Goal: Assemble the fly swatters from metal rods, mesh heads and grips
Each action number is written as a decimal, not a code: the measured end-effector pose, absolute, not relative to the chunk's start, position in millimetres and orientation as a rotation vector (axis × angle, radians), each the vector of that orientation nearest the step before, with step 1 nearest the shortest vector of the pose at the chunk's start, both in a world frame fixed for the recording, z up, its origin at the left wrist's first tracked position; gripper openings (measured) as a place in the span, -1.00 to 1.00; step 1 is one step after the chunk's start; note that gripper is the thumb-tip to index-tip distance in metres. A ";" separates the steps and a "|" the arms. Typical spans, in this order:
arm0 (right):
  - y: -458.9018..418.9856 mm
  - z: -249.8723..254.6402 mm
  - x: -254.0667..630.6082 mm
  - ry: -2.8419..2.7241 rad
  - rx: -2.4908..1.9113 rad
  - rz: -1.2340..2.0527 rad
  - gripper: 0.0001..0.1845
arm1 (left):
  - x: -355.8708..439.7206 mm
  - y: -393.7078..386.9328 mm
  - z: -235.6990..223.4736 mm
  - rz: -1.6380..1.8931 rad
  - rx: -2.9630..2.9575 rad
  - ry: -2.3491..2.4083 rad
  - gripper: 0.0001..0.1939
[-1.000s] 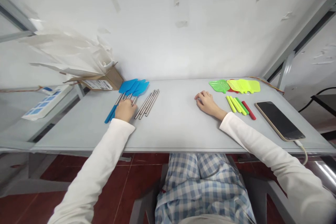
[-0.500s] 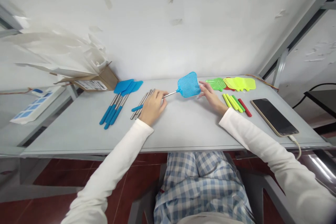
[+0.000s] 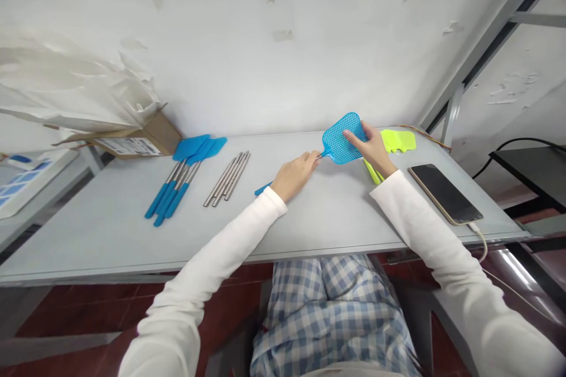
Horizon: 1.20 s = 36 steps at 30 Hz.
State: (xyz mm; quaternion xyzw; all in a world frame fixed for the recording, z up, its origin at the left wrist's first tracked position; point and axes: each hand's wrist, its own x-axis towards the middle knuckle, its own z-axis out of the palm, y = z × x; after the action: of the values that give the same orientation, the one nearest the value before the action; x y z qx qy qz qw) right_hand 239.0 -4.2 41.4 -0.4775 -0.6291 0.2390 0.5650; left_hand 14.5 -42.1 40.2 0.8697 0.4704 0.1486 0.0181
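- Pale grey tabletop (image 3: 110, 241) meets a scuffed white wall (image 3: 221, 70) at its far edge.
- Blue flyswatters with metal shafts (image 3: 171, 194) and bare silver rods (image 3: 227, 179) lie left; a black-screened phone (image 3: 446, 194) lies right.
- Between the hands, one blue perforated flyswatter (image 3: 336, 140): left hand (image 3: 295, 177) closed around its shaft, right hand (image 3: 374, 147) gripping its head's right side.
- White sleeves (image 3: 239, 235) cross the near edge.

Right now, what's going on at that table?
A person holds one blue fly swatter above the table. The left hand grips its stem near the head; the right hand holds the head, thumb across its face. To the left lie bare metal rods, with more blue swatters beyond them. A phone lies on the right.
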 end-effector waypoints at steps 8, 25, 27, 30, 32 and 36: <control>-7.6 53.4 239.6 -1.495 -1.084 0.773 -0.45 | 10.5 -49.0 46.4 0.510 2.635 1.510 -0.63; -6.4 69.1 240.7 -1.411 -1.092 0.354 -0.28 | -4.8 -70.9 43.2 0.646 2.693 1.388 -0.66; -5.1 69.0 240.2 -1.400 -1.086 0.362 -0.28 | -7.4 -72.4 43.4 0.653 2.689 1.384 -0.66; -5.1 70.8 239.6 -1.376 -1.087 0.336 -0.30 | -9.6 -75.8 45.3 0.667 2.634 1.394 -0.66; -5.9 72.8 239.0 -1.344 -1.089 0.293 -0.32 | -10.2 -78.2 46.0 0.678 2.586 1.406 -0.67; -5.9 72.5 234.9 -1.258 -1.057 0.242 -0.36 | -12.7 -80.1 44.5 0.701 2.547 1.421 -0.67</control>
State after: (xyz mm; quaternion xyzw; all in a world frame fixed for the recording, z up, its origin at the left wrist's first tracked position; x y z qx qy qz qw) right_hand 234.9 -5.9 72.5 -0.4697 -0.5592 0.1076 0.6746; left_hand -12.7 -80.1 44.5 0.8470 0.4725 0.2331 0.0709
